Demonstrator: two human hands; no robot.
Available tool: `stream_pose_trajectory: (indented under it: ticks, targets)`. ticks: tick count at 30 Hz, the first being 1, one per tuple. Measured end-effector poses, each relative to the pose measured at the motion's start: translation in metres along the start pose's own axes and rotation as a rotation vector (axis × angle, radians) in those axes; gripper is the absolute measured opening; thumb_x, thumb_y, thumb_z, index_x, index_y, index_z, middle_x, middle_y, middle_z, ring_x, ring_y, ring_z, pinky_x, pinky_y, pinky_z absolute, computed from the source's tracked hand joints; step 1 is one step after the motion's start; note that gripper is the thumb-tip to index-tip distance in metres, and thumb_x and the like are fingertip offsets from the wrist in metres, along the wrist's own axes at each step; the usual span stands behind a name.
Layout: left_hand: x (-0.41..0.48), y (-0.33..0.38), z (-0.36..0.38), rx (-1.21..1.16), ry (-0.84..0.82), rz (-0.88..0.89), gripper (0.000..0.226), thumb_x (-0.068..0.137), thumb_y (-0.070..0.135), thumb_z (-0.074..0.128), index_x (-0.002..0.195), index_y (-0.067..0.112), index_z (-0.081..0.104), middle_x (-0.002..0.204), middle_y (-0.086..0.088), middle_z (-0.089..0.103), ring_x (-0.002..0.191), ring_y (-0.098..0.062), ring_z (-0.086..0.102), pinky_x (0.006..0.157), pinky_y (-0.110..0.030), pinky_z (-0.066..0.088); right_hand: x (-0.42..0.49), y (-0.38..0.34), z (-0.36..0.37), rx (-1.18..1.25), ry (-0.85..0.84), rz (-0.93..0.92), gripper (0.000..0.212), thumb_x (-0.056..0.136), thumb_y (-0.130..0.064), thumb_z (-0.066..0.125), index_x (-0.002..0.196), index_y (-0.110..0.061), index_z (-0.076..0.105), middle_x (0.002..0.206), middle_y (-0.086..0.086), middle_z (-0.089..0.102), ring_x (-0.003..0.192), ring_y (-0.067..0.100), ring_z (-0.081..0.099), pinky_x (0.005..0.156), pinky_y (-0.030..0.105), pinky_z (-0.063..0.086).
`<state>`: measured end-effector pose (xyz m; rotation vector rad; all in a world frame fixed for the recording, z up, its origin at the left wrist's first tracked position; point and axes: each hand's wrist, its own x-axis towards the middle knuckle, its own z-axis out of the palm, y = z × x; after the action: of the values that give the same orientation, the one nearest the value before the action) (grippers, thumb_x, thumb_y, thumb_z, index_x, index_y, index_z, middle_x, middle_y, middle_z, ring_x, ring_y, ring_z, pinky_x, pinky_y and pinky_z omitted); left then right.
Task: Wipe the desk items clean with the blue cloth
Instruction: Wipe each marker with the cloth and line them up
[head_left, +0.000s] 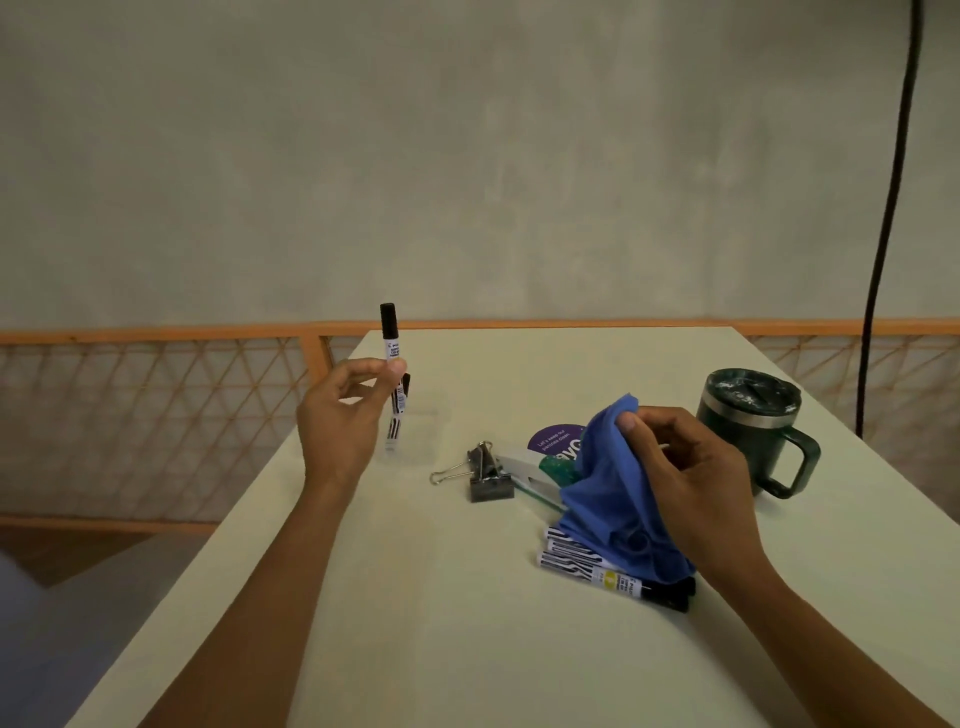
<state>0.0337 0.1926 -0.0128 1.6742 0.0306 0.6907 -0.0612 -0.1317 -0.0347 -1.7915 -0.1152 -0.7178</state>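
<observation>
Our left hand (343, 415) pinches a marker (389, 338) and holds it up straight. Our right hand (696, 478) grips the blue cloth (613, 483), which hangs over more markers (587, 566) on the table (467, 649). A clip (485, 470) lies between our hands, a mug (748, 421) beside the right one.

A black-capped marker (389, 345) is held upright by the left hand (343, 415) near the left edge of the desk (467, 649). The blue cloth (613, 483) is pinched by the right hand (696, 478) and is draped over more markers (587, 564) lying side by side. A binder clip (485, 473) is set just left of the cloth. A dark green mug (748, 431) with a lid is stood near the right edge.
</observation>
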Motion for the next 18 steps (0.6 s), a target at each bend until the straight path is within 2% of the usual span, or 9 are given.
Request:
stream_pose_trajectory:
  ticks: [2,4,6,8,10,13,18]
  targets:
    - [0.011,-0.013,0.001,0.11,0.052,-0.013,0.035,0.081,0.065,0.084,0.093,0.032,0.081,0.103,0.019,0.077,0.084,-0.008,0.067,0.079,-0.027,0.052,-0.001,0.002,0.0,-0.018,-0.011,-0.026,0.008,0.098,-0.037,0.071,0.104,-0.039,0.076,0.098,-0.017,0.076,0.088,0.013,0.073,0.076,0.03,0.061]
    - [0.019,-0.026,0.005,0.23,0.067,-0.009,0.036,0.079,0.07,0.082,0.089,0.035,0.081,0.103,0.017,0.074,0.08,-0.012,0.065,0.075,-0.029,0.05,-0.001,0.004,0.0,-0.044,-0.02,-0.048,0.01,0.098,-0.037,0.07,0.106,-0.036,0.077,0.099,-0.016,0.076,0.089,0.014,0.073,0.077,0.032,0.061]
    - [0.022,-0.035,0.011,0.367,0.081,0.004,0.035,0.079,0.071,0.08,0.086,0.036,0.082,0.106,0.014,0.073,0.093,-0.014,0.067,0.076,-0.028,0.044,-0.001,0.005,-0.001,-0.056,-0.02,-0.06,0.011,0.099,-0.037,0.07,0.107,-0.035,0.077,0.1,-0.016,0.076,0.09,0.014,0.074,0.078,0.032,0.061]
    - [0.024,-0.041,0.017,0.485,0.106,0.011,0.031,0.082,0.067,0.081,0.084,0.036,0.082,0.112,0.012,0.073,0.115,-0.02,0.063,0.091,-0.032,0.035,0.0,0.005,-0.002,-0.054,-0.016,-0.067,0.01,0.099,-0.035,0.071,0.106,-0.035,0.077,0.1,-0.017,0.076,0.09,0.014,0.074,0.077,0.029,0.061]
    - [0.022,-0.045,0.022,0.587,0.118,0.001,0.03,0.084,0.063,0.081,0.085,0.034,0.083,0.117,0.007,0.074,0.122,-0.027,0.057,0.093,-0.035,0.024,0.001,0.004,-0.003,-0.056,-0.013,-0.081,0.008,0.099,-0.033,0.071,0.105,-0.036,0.076,0.099,-0.017,0.076,0.09,0.013,0.074,0.077,0.026,0.06]
    - [0.017,-0.052,0.025,0.721,0.134,0.002,0.033,0.083,0.065,0.08,0.087,0.033,0.083,0.108,0.005,0.077,0.114,-0.028,0.055,0.087,-0.037,0.021,0.001,0.004,-0.004,-0.062,-0.013,-0.095,0.008,0.098,-0.033,0.072,0.104,-0.037,0.076,0.099,-0.018,0.076,0.09,0.013,0.074,0.076,0.024,0.06]
    - [0.015,-0.059,0.024,0.81,0.168,0.057,0.032,0.081,0.065,0.081,0.091,0.034,0.084,0.088,0.006,0.077,0.1,-0.026,0.056,0.082,-0.038,0.024,0.001,0.002,-0.004,-0.062,-0.015,-0.118,0.008,0.097,-0.036,0.071,0.104,-0.039,0.075,0.1,-0.019,0.075,0.091,0.012,0.073,0.076,0.021,0.059]
